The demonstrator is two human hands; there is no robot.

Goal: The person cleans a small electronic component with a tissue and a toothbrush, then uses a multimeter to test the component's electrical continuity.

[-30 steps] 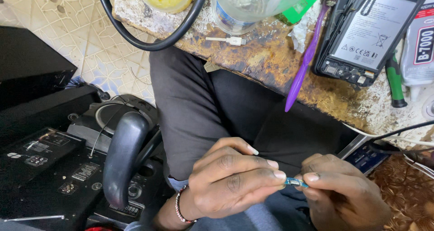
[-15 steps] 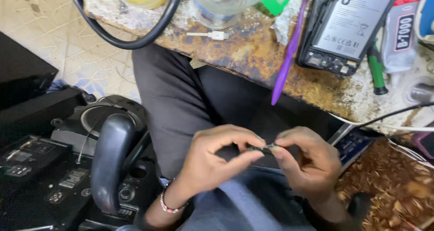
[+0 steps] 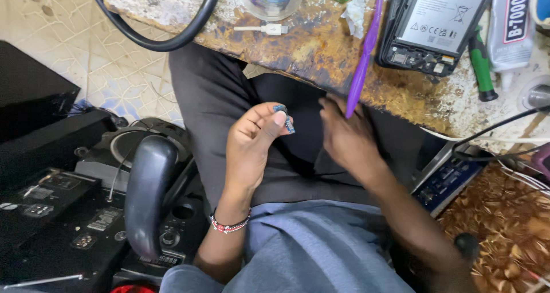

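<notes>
Head view: left grip (image 3: 252, 141) pinching small blue part (image 3: 285, 117), right grip (image 3: 346, 135) spread beneath purple toothbrush (image 3: 365, 46).

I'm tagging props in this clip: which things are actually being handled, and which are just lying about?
In hand:
- small blue part, pinched in the left hand
- right hand, empty, by the purple tool

Lying about:
- opened phone
- green-handled screwdriver
- glue tube
- white cable plug
- black cable

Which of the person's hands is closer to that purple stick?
The right. The right hand reaches up just under the purple stick's lower tip; the left hand sits farther left, pinching a small blue part.
</notes>
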